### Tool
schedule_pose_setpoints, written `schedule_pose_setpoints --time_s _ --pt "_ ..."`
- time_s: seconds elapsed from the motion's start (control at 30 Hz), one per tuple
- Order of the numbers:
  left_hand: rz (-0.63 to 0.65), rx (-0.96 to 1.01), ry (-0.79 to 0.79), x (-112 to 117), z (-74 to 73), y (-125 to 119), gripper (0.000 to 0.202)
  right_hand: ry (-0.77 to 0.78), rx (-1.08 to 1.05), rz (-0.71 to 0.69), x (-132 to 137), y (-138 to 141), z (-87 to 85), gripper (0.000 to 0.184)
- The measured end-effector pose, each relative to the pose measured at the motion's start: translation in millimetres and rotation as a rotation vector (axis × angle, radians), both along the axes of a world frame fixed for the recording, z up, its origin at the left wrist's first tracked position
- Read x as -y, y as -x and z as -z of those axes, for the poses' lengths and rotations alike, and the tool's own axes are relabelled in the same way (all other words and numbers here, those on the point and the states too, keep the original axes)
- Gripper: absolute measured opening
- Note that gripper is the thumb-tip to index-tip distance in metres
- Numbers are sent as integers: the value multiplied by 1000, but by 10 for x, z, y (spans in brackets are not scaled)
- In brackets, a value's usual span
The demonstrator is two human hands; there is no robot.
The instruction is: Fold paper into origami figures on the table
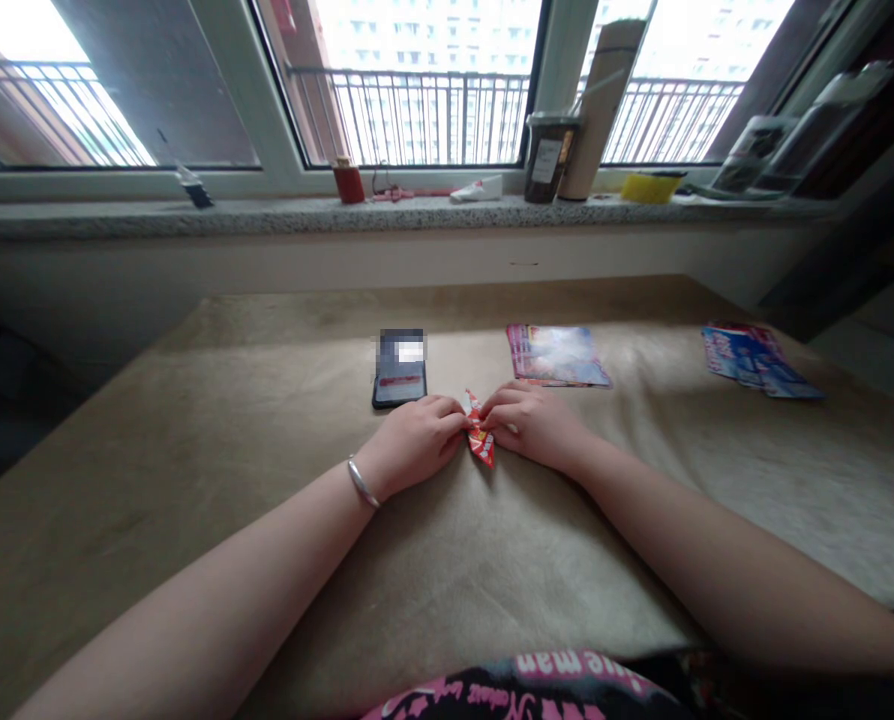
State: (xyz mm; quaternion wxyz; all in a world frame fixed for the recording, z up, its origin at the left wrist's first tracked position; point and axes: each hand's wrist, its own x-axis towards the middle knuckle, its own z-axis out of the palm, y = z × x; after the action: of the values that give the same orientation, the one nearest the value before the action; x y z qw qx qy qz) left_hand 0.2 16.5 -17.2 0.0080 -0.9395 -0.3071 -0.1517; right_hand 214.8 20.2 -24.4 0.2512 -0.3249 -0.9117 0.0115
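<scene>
Between my two hands is a small piece of folded red printed paper (480,444), narrow with pointed ends at top and bottom. My left hand (426,436), with a silver bracelet at its wrist, pinches the left side of the paper. From the other side, the fingers of my right hand (531,422) are closed on its right side. Both hands rest low on the brown table cover (447,570). My fingertips hide the middle of the paper.
A phone (400,385) lies just beyond my left hand. Behind my right hand is a stack of glossy printed sheets (559,355), and a second pile (760,362) lies far right. The windowsill (282,222) holds a red jar (348,182), a dark lidded container (548,160) and a yellow object (651,187).
</scene>
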Motion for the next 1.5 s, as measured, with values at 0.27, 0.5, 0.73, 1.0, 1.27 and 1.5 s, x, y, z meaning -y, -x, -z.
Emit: schedule_pose_setpoints --time_s 0.27,0.5,0.73,1.0,1.27,1.5 --pt "4 -9 5 20 -32 -9 18 148 -139 3 -46 -17 74 8" --pt "73 -28 -69 18 -33 -24 19 208 -173 23 1 17 95 7" --pt "55 -135 -166 61 -68 -50 19 88 -4 35 69 52 24 4" --pt "48 -133 -211 20 -30 -67 18 -25 118 53 91 70 -7 7" --pt "34 -91 -183 -22 8 -64 18 2 79 54 103 87 -23 5" --pt "26 81 20 -26 13 -49 9 116 -44 75 96 70 9 7"
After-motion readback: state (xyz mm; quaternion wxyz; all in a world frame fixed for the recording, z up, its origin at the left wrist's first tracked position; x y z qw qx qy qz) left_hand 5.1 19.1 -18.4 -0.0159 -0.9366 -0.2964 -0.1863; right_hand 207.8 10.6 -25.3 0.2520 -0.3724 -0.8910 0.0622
